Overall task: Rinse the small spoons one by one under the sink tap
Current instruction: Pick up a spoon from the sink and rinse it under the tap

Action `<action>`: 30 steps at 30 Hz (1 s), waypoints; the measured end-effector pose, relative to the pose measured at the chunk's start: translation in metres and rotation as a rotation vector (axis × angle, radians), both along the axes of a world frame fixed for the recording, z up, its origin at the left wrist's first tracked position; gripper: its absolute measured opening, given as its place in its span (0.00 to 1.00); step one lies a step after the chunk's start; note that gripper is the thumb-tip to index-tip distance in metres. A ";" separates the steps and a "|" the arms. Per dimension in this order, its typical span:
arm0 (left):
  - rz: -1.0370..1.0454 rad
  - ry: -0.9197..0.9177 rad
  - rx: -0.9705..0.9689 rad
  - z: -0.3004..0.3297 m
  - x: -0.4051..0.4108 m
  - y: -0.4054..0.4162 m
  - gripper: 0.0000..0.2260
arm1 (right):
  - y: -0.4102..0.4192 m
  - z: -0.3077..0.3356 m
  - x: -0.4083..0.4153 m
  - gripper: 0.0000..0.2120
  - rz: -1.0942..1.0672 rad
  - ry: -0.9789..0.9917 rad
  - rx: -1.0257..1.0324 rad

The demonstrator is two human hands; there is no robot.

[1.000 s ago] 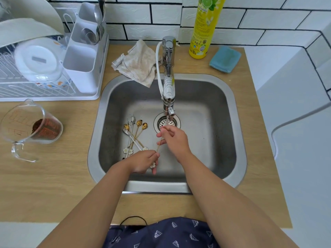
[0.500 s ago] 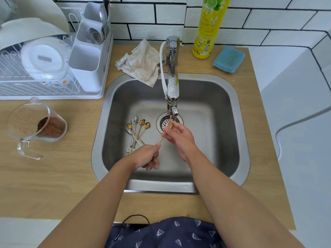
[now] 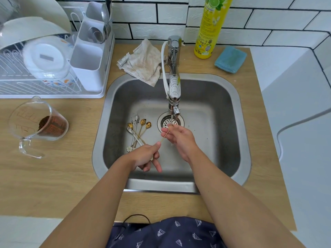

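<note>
Your left hand (image 3: 146, 155) pinches the handle end of a thin gold spoon (image 3: 164, 137), your right hand (image 3: 180, 138) fingers curled round its bowel end under the tap (image 3: 174, 90) stream; sink (image 3: 238, 122) below you; remaining small spoons (image 3: 138, 130) lie on basin floor left of drain (image 3: 170, 122).

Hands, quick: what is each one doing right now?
Left hand: pinches the spoon handle.
Right hand: fingers hold the spoon's bowl end under the tap.
</note>
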State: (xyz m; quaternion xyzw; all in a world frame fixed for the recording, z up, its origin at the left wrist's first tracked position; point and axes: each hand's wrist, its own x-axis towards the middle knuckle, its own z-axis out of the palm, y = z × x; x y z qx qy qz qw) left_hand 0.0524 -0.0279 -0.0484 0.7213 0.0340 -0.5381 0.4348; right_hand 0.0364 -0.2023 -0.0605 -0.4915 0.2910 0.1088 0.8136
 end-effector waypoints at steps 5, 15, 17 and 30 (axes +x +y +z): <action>-0.042 0.033 -0.013 0.003 0.000 0.001 0.24 | 0.003 -0.005 -0.001 0.06 0.021 0.011 -0.157; 0.017 0.043 0.031 -0.003 0.004 0.003 0.25 | 0.005 -0.004 -0.002 0.16 0.107 -0.037 -0.012; 0.021 0.047 0.056 -0.003 0.004 0.004 0.25 | 0.006 -0.005 -0.002 0.18 0.096 -0.049 -0.059; -0.066 -0.371 -0.032 -0.002 -0.004 -0.001 0.09 | 0.004 -0.008 -0.004 0.16 0.050 -0.087 -0.234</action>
